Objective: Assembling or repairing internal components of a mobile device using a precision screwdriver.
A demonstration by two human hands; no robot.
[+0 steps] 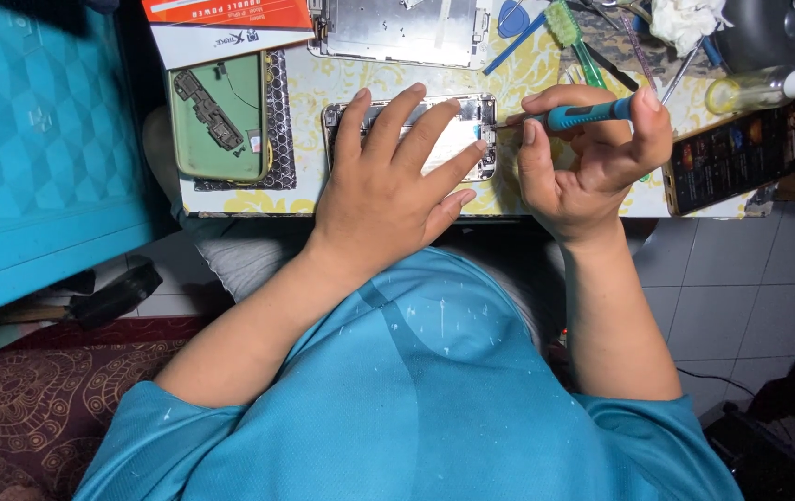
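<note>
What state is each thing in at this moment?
Left hand: flat, pressing on the opened phone.
Opened phone: back off, insides exposed.
Right hand: fingers gripping the screwdriver.
Screwdriver: tip at the phone's edge.
Green phone case: lying open, circuit board inside.
Dark phone: screen lit.

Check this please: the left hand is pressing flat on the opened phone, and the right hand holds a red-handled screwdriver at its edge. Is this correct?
Not quite. The head view shows the screwdriver in the right hand has a blue handle, not red. The left hand does press flat on the opened phone.
</note>
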